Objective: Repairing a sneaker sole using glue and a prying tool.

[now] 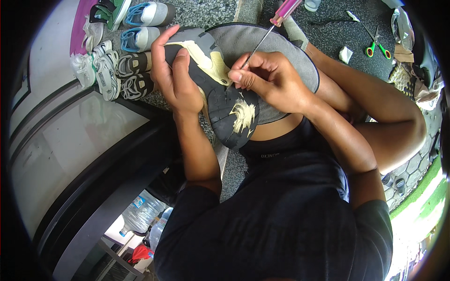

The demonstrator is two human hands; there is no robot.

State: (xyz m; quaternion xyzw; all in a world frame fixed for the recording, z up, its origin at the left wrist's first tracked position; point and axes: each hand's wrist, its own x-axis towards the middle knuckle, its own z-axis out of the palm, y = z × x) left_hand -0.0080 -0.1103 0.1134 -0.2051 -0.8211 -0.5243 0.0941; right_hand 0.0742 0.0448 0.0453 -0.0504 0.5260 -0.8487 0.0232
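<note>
Shoe (218, 96), dark with cream patches, is held bottom up between the left grip (176, 77) and the right grip (269, 77). It sits over the person's lap, to the right of the left grip and to the left of the right grip. The left grip is curled around one side of the shoe, with the thumb lying on the bottom and a long finger bent around the edge. The right grip is pinched small, thumb against finger, right by the other edge of the shoe. It has hold of a thin tool with a purple handle (284, 12). The handle sticks up above the right grip, and the shiny rod slants down into the fingers. I cannot tell where the tip is, as the fingers hide it.

Behind the right grip is a gray cloth (302, 63) with a black edge. Far to the right of the right grip are scissors (373, 43) with green and orange handles, and near them a white crumpled thing (345, 55). Left of the left grip, many shoes stand close together, and one pale shoe (140, 39) there has blue laces.
</note>
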